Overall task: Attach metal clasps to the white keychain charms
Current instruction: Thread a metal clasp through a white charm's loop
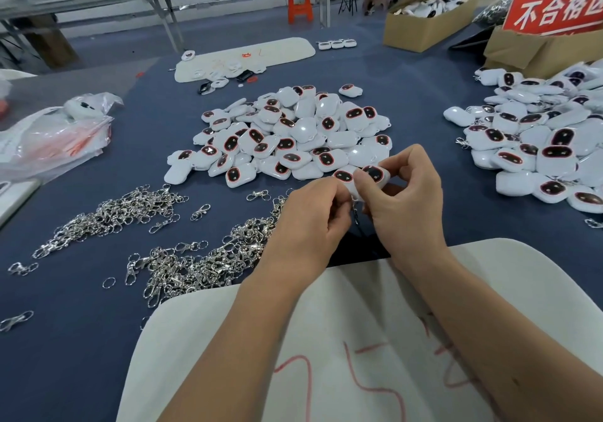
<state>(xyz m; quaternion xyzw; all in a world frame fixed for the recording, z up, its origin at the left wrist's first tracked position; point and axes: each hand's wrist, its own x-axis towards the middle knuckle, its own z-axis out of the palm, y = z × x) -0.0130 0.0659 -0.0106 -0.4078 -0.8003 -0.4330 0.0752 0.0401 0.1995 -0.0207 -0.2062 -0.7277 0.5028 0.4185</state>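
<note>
Dark blue cloth-covered worktable (98,340), head view. Right hand (406,199) pinches a rounded white plastic keychain charm with a glossy black red-rimmed oval window (373,173), held just above the near edge of the centre heap of identical white charms (293,134). Left hand (313,219), fingers curled, pinches something small under the charm; mostly hidden. Loose silver metal clasps (182,265) lie left of the hands. White foam pad (326,356) under the forearms.

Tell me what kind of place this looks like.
Likely a small assembly workshop: heaps of white charms, loose metal clasps on a blue worktable, and cardboard boxes of more charms.
</note>
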